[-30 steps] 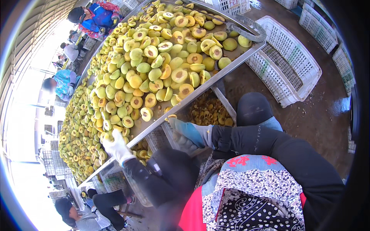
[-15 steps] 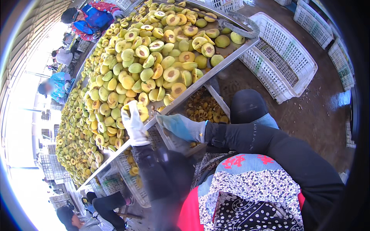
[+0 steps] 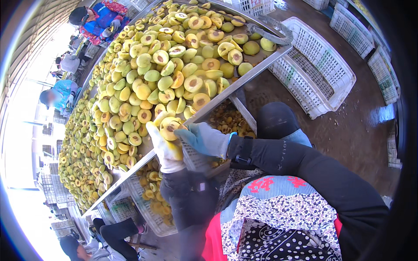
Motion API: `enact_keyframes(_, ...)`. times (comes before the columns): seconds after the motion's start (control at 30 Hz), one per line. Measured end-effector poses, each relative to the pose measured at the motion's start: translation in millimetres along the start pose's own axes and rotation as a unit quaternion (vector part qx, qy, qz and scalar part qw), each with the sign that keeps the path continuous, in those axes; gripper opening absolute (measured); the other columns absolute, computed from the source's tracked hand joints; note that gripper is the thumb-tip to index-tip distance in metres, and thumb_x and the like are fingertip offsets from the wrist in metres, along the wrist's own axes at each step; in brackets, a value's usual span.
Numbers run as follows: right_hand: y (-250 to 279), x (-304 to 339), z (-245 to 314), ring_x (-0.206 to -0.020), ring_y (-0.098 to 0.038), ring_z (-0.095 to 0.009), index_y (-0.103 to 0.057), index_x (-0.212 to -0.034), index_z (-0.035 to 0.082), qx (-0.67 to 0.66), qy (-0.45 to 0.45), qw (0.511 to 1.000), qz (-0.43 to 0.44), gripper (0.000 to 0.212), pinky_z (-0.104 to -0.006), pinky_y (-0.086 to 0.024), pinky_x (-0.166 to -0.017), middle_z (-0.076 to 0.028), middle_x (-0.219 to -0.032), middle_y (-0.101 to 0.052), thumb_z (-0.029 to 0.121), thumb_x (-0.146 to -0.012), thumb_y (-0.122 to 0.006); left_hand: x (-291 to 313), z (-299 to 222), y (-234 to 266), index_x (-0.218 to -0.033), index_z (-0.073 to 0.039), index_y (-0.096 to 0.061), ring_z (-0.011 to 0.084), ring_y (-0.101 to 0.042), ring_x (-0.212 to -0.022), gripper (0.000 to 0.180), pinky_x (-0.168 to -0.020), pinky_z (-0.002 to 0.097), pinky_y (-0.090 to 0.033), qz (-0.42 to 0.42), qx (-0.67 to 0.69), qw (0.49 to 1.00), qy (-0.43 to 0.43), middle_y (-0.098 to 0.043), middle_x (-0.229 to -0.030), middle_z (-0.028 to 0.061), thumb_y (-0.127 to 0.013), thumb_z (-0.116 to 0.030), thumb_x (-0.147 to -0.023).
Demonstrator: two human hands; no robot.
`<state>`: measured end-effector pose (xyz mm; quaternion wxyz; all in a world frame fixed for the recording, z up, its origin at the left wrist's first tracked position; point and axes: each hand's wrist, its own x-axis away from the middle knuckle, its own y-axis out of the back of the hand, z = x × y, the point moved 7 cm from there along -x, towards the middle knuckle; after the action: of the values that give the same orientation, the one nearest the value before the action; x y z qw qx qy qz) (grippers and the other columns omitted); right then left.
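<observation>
My left hand [image 3: 164,150], in a white glove with a yellow stain, grips a cut yellow peach half [image 3: 170,128] at the metal table's near edge. Its cut face, with a brown centre, points up. Close against the right side of that fruit is my right hand [image 3: 203,140], in a grey-and-blue glove. Its fingers are curled closed, and whatever they hold is hidden. Beyond both hands, a large heap of green-yellow peach halves [image 3: 152,76] covers the sloping table; many show brown centres.
The table's metal rim [image 3: 244,82] runs diagonally before me. Below it stand a crate of fruit pieces [image 3: 154,204] and a pile of brownish scraps [image 3: 228,117]. A white slatted crate [image 3: 320,52] lies to the right. Co-workers [image 3: 98,21] sit along the far left side.
My left hand has drawn back from the heap toward my right hand, and a peach half now shows in it. My right hand has turned in toward that fruit.
</observation>
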<state>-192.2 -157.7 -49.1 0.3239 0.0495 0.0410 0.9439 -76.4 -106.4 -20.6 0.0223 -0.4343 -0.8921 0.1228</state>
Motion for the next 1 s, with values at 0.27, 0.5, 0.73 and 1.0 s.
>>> enact_keyframes(0.27,4,5,15,-0.085,-0.068,-0.030,-0.064,-0.106,-0.001,0.010,0.010,1.000,0.010,0.044,-0.0369,-0.051,-0.078,-0.023,-0.091,-0.069,0.041,-0.099,-0.053,1,-10,-8,-0.112,0.001,-0.062,0.0219,-0.062,-0.085,0.078,-0.079,0.0328,-0.054,-0.022,-0.078,0.997,-0.013,-0.066,-0.097,0.0146,-0.024,-0.065,-0.101)
enact_keyframes(0.5,-5,6,9,-0.087,-0.069,-0.029,-0.066,-0.111,0.002,-0.034,0.056,0.998,0.013,0.044,-0.0358,-0.051,-0.081,-0.023,-0.093,-0.069,0.042,-0.101,-0.051,17,-22,-35,-0.104,0.002,-0.060,0.0182,-0.058,-0.074,0.076,-0.068,0.0285,-0.051,-0.044,-0.020,0.998,-0.028,-0.063,-0.085,0.0124,-0.027,-0.067,-0.099)
enact_keyframes(0.73,-4,4,2,-0.082,-0.069,-0.038,-0.072,-0.093,0.002,0.012,0.027,0.998,0.047,0.056,-0.0418,-0.052,-0.074,-0.022,-0.084,-0.070,0.054,-0.097,-0.052,9,-11,-9,-0.098,0.003,-0.059,0.0215,-0.061,-0.070,0.071,-0.065,0.0306,-0.053,-0.030,-0.051,0.998,-0.031,-0.065,-0.083,0.0152,-0.027,-0.060,-0.102)
enact_keyframes(1.0,0,3,-5,-0.080,-0.069,-0.036,-0.073,-0.092,0.003,0.045,-0.029,0.997,0.062,0.061,-0.0423,-0.051,-0.074,-0.021,-0.082,-0.070,0.059,-0.096,-0.050,-1,-2,-12,-0.097,0.000,-0.060,0.0253,-0.064,-0.067,0.069,-0.060,0.0350,-0.055,-0.072,0.020,0.993,0.089,-0.067,-0.087,0.0162,-0.034,-0.064,-0.099)
